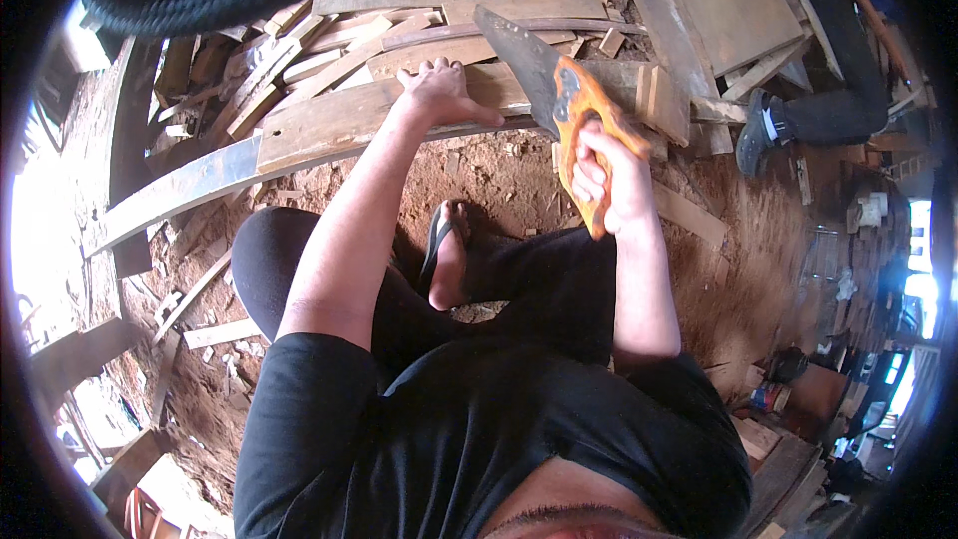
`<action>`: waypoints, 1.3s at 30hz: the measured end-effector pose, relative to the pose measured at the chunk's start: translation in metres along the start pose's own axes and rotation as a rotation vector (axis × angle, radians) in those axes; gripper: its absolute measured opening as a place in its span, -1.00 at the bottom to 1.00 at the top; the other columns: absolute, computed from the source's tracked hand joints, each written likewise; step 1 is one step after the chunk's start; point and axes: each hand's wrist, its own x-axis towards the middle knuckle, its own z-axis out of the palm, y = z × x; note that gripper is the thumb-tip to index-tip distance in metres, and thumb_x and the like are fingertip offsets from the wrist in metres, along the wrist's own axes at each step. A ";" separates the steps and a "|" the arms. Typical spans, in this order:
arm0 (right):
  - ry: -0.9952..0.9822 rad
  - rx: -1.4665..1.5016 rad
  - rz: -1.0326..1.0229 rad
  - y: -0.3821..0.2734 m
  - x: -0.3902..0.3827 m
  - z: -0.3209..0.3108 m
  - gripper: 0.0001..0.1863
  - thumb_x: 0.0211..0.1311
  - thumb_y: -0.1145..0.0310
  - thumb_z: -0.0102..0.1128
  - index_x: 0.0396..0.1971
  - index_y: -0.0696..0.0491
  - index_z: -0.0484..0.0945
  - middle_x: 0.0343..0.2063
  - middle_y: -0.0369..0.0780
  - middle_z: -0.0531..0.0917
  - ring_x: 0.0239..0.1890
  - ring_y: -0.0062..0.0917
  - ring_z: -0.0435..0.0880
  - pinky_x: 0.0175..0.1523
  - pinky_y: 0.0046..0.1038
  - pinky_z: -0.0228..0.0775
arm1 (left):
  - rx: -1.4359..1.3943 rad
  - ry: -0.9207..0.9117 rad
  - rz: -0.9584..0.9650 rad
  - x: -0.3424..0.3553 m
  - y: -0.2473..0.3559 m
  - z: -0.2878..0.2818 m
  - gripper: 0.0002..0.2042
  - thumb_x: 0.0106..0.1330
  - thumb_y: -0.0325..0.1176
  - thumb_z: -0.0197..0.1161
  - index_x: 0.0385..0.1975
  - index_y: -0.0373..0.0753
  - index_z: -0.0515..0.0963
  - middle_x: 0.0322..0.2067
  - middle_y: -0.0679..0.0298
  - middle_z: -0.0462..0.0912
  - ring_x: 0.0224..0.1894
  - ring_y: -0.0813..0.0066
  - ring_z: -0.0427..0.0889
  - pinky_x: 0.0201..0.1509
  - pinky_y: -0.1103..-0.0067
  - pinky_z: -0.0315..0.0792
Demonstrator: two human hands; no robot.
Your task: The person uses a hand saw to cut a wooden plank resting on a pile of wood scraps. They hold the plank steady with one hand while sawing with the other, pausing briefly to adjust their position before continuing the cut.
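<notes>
Beyond the bent knees [267, 262], the left hand [437, 95] rests splayed on a long plank [331, 122]; to its right, the right hand [615, 175] wraps around an orange-handled saw [567, 92]. Light pressure might let the plank shift, skipping the blade leftward.

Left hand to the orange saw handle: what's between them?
Head view: a short stretch of the plank, then the saw's grey blade, between left hand and orange handle.
</notes>
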 end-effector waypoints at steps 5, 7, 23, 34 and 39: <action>0.011 -0.028 0.020 0.004 0.027 0.017 -0.78 0.48 0.30 0.19 -0.43 -0.04 0.45 -0.75 -0.47 0.30 -0.79 -0.74 0.21 -0.61 -0.58 0.12 | 0.009 0.013 0.007 -0.005 0.000 -0.002 0.29 -0.31 0.57 0.50 0.35 -0.42 0.43 0.39 -0.11 0.43 0.51 -0.09 0.31 0.51 -0.35 -0.01; 0.100 -0.006 0.062 0.007 0.009 0.019 -0.78 0.48 0.32 0.18 -0.44 -0.05 0.45 -0.74 -0.47 0.31 -0.79 -0.75 0.22 -0.61 -0.59 0.14 | -0.018 0.010 0.024 -0.007 -0.001 -0.003 0.30 -0.31 0.57 0.50 0.36 -0.41 0.41 0.40 -0.11 0.42 0.52 -0.08 0.29 0.51 -0.36 -0.03; 0.126 -0.059 0.039 0.009 -0.018 0.023 -0.85 0.49 0.34 0.17 -0.34 -0.07 0.45 -0.72 -0.49 0.32 -0.77 -0.77 0.25 -0.60 -0.59 0.17 | -0.007 0.055 0.054 -0.013 -0.001 -0.003 0.32 -0.35 0.58 0.51 0.33 -0.47 0.43 0.36 -0.14 0.47 0.45 -0.11 0.38 0.48 -0.40 0.00; -0.013 -0.030 -0.024 0.023 0.040 0.002 -0.79 0.51 0.28 0.14 -0.40 -0.04 0.47 -0.75 -0.48 0.31 -0.78 -0.74 0.24 -0.59 -0.57 0.15 | 0.018 0.172 0.052 -0.015 0.002 0.007 0.30 -0.35 0.55 0.53 0.31 -0.46 0.44 0.32 -0.12 0.49 0.43 -0.08 0.40 0.46 -0.41 0.00; 0.030 -0.067 -0.018 0.028 0.007 0.007 -0.84 0.50 0.33 0.14 -0.36 -0.05 0.46 -0.72 -0.49 0.31 -0.77 -0.74 0.26 -0.58 -0.58 0.17 | 0.032 0.185 0.070 -0.017 0.000 0.009 0.30 -0.31 0.55 0.51 0.32 -0.47 0.42 0.31 -0.13 0.49 0.43 -0.09 0.40 0.44 -0.42 0.02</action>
